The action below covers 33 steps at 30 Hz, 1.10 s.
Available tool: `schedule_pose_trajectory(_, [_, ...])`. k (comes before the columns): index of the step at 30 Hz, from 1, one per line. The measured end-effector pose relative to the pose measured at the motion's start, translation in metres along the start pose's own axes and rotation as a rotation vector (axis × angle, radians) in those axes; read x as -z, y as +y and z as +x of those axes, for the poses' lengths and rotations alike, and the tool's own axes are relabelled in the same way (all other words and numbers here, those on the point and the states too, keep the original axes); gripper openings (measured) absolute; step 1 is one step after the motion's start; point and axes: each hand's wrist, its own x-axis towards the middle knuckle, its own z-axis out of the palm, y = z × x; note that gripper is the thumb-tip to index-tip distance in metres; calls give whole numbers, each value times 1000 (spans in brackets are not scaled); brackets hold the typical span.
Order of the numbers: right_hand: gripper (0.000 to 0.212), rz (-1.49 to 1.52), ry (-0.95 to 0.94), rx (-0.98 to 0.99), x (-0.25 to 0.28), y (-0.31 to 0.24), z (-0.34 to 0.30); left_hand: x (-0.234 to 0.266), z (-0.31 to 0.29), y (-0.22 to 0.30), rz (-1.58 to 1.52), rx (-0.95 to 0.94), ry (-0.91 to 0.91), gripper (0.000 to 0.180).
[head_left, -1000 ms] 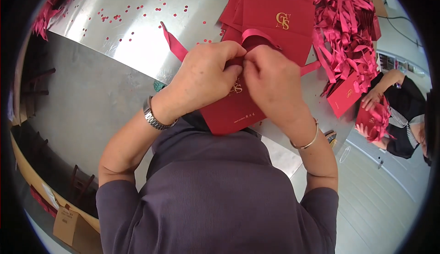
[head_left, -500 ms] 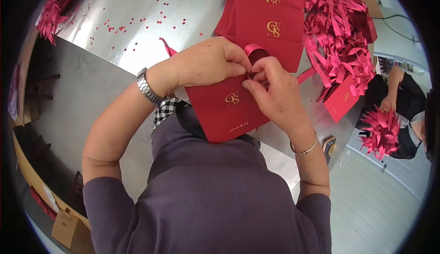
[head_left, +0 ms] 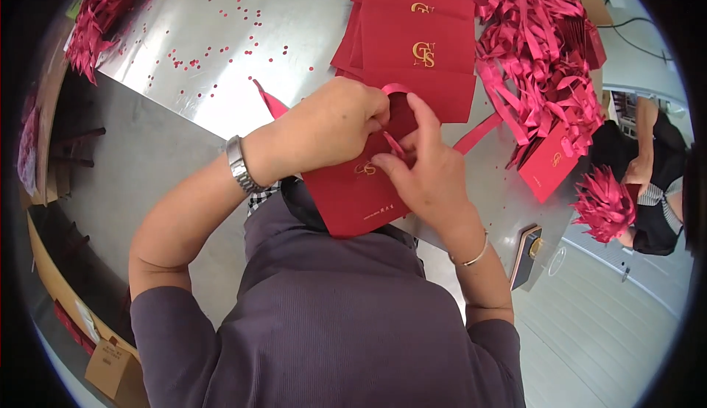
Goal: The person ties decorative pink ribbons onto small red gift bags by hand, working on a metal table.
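A flat red paper bag (head_left: 355,205) with gold print leans against my front at the table edge. My left hand (head_left: 331,122) is closed at its top edge, fingertips pinching there; exactly what lies between them is partly hidden. A pink-red ribbon (head_left: 393,143) runs into my right hand (head_left: 431,176), between the thumb and the curled fingers, while the index finger stretches up apart. Above the bag's top edge the ribbon bends in a loop. One loose ribbon end (head_left: 477,134) sticks out right of my right hand, and another red strip shows beyond my left wrist.
Overlapping red bags (head_left: 434,88) lie ahead on the metal table (head_left: 199,3). Right of them is a heap of ribboned bags (head_left: 541,69). Small red paper dots lie scattered at left. A phone (head_left: 524,257) rests at the right edge. Another person (head_left: 641,165) holds a ribbon bunch.
My right index finger has lifted away from the thumb, and a piece of ribbon now shows at the bag's front. Both hands have shifted slightly left and down.
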Motion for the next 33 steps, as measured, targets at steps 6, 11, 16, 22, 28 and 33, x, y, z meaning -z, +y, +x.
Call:
schedule_pose_trajectory(6, [79,-99,-48,-65,-10,12,2,19,-13,-18,432,220,347,9])
schedule_pose_trajectory(11, [77,-100,-107,-73,-6,11,5,27,-41,-26,495,317,523,37])
schedule_pose_trajectory(16, [76,-61,-44,-4,-1,11,-2,-9,-66,12,492,102,374,31])
schedule_pose_trajectory(22, [63,299,-102,-254,45,37,-39,-19,-71,10,371,193,388,21])
schedule_pose_trajectory(28, [47,748,-90,-410,88,85,-97,-15,-68,7,153,341,389,17])
schedule_pose_trajectory(33, [27,1239,2,-131,75,77,-111,-12,-66,9,179,339,355,21])
